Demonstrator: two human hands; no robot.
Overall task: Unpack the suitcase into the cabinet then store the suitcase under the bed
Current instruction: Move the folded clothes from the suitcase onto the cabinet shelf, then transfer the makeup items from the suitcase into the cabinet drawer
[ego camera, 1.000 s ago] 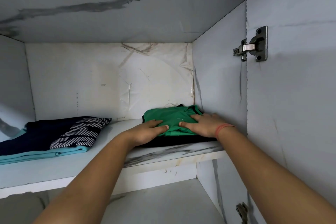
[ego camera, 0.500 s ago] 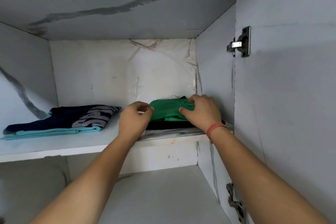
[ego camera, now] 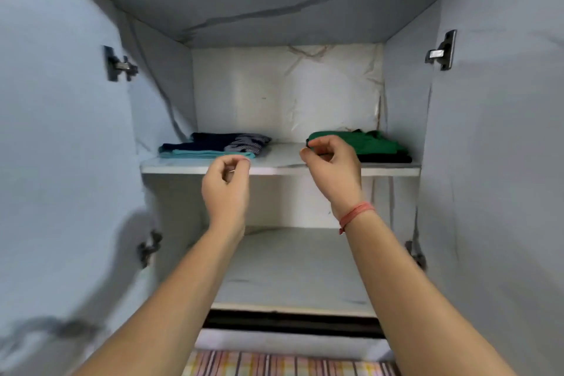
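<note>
A folded green garment (ego camera: 377, 143) lies on top of a black one (ego camera: 386, 158) at the right end of the cabinet's upper shelf (ego camera: 280, 169). A second pile of navy, striped and teal clothes (ego camera: 213, 146) sits at the shelf's left end. My left hand (ego camera: 225, 185) hovers in front of the shelf edge, fingers loosely curled, holding nothing. My right hand (ego camera: 331, 168), with a red thread on the wrist, hangs just in front of the green garment, also loosely curled and holding nothing. No suitcase is in view.
Both cabinet doors (ego camera: 61, 131) (ego camera: 503, 131) stand open to either side, with metal hinges on them. A lower shelf (ego camera: 290, 268) shows below the upper one. A striped fabric (ego camera: 274, 363) lies along the bottom edge of the view.
Both hands have let go of the green garment and drawn back out of the shelf. The view has pulled back, so both doors and the lower shelf now show.
</note>
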